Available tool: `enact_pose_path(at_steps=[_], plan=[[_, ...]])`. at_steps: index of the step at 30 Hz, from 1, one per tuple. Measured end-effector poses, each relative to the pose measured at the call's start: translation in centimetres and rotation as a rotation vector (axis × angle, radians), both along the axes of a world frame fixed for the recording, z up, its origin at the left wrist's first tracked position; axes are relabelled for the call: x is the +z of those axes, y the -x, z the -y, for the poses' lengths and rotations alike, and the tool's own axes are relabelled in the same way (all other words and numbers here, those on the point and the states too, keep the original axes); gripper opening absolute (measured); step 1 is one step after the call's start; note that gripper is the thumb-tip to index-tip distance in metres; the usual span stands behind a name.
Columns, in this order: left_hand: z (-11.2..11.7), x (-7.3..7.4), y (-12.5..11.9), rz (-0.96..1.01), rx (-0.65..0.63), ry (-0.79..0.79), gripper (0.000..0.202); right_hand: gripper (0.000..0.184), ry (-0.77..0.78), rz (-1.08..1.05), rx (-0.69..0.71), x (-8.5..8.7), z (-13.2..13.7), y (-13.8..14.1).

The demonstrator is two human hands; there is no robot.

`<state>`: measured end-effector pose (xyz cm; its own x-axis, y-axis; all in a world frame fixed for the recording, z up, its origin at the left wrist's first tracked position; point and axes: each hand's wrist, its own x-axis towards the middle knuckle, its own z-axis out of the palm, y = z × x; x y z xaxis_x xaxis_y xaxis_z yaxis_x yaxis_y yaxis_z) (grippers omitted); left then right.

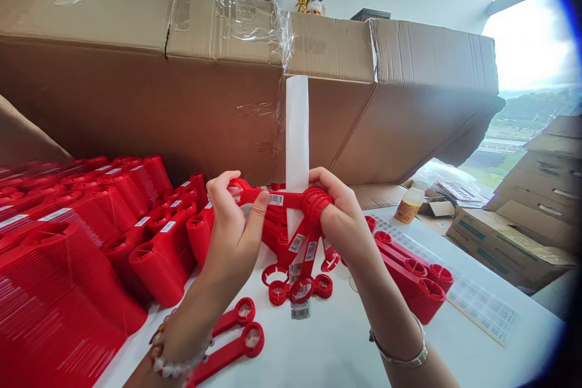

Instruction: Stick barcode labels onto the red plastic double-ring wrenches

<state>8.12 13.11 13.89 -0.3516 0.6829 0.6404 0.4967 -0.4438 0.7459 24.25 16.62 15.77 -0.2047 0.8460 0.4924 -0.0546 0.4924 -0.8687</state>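
A red plastic piece with ring-shaped ends (293, 200) is held level between my two hands. My left hand (234, 224) grips its left end, the thumb beside a white barcode sticker (276, 199). My right hand (343, 212) is closed around the ringed ends of several such pieces; others hang fanned below it, with barcode stickers (311, 251) on them. A long white strip (297, 133) stands upright behind the level piece, close to my right fingers; whether they hold it is hidden. Lower down, a strip printed with barcodes (300, 309) shows behind the hanging rings.
Stacked red pieces (59, 267) fill the left side, many with stickers. Two loose pieces (234, 348) lie near my left wrist. More stacked pieces (409, 273) and a label sheet (482, 303) lie right, beyond them a jar (410, 203). Large cardboard (218, 109) stands behind.
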Motion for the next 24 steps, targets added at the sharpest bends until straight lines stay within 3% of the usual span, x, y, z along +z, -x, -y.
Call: enact_pose_path(at_steps=[4, 7, 9, 13, 17, 20, 24], plan=[[1.0, 1.7, 0.6, 0.199, -0.121, 0.094, 0.03, 0.016, -0.015, 0.02, -0.017, 0.1, -1.4, -1.2], [1.8, 2.8, 1.8, 0.4, -0.334, 0.277, 0.038, 0.011, 0.005, 0.089, -0.04, 0.1, -2.6, -2.2], [2.2, 3.2, 2.6, 0.481, -0.469, 0.349, 0.03, 0.01, 0.02, 0.104, -0.056, 0.1, -3.3, -2.7], [2.6, 3.6, 3.7, 0.502, -0.602, 0.426, 0.015, 0.012, 0.023, 0.127, -0.042, 0.2, -3.9, -3.6], [2.6, 3.7, 3.9, 0.5, -0.704, 0.464, 0.022, 0.011, 0.028, 0.137, -0.024, 0.4, -3.8, -4.0], [2.4, 3.6, 3.7, 0.477, -0.661, 0.463, 0.026, 0.011, 0.042, 0.137, -0.022, 0.5, -3.6, -3.9], [2.2, 2.9, 2.5, 0.389, -0.43, 0.367, 0.044, 0.01, 0.066, 0.134, -0.009, 0.4, -3.1, -3.2]])
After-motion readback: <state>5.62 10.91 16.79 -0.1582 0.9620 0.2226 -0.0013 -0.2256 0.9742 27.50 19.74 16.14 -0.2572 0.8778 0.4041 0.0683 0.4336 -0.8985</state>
